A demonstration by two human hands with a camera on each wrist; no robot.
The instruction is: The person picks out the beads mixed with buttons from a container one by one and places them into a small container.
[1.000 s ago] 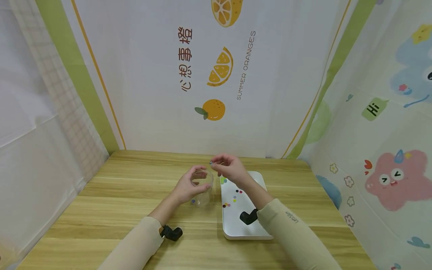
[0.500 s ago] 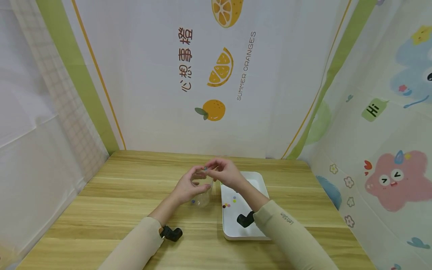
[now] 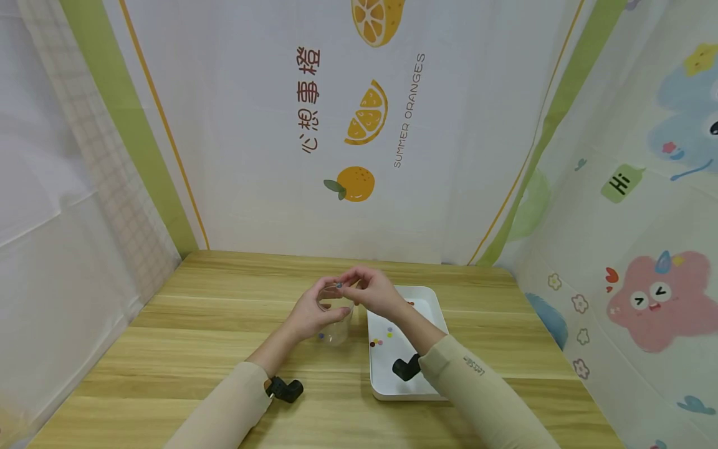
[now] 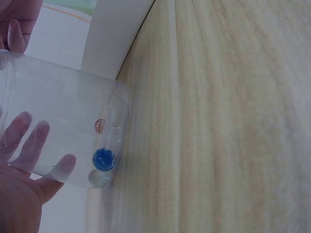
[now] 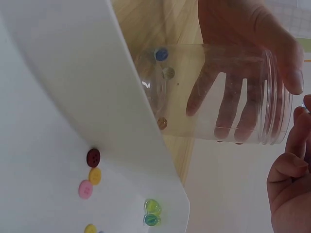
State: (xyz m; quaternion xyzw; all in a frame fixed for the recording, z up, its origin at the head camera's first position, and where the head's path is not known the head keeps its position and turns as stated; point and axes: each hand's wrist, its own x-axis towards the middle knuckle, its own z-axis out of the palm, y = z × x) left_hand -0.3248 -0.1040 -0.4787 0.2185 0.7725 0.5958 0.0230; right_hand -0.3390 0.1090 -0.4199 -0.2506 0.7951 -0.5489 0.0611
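My left hand (image 3: 310, 313) grips a clear plastic jar (image 3: 336, 333) near its open mouth, fingers and thumb around the wall. The jar stands upright on the wooden table. Low inside it lie a blue marble (image 4: 103, 159), a clear marble (image 5: 168, 73) and an orange-streaked marble (image 4: 100, 126). Right over the jar's mouth, my right hand (image 3: 377, 293) pinches a small bluish marble (image 3: 339, 285) between thumb and fingertips. In the right wrist view that marble is mostly hidden by the fingers.
A white tray (image 3: 387, 377) lies right of the jar, partly under my right forearm. In it are a dark red button (image 5: 93, 158), a yellow button (image 5: 95, 176), a pink button (image 5: 85, 189), a green marble (image 5: 152, 206) and a teal marble (image 5: 151, 220). A printed curtain (image 3: 252, 187) hangs behind the table.
My right hand has come left and slightly down from beside the jar to its mouth, carrying the bluish marble. The left hand and the jar have stayed in place.
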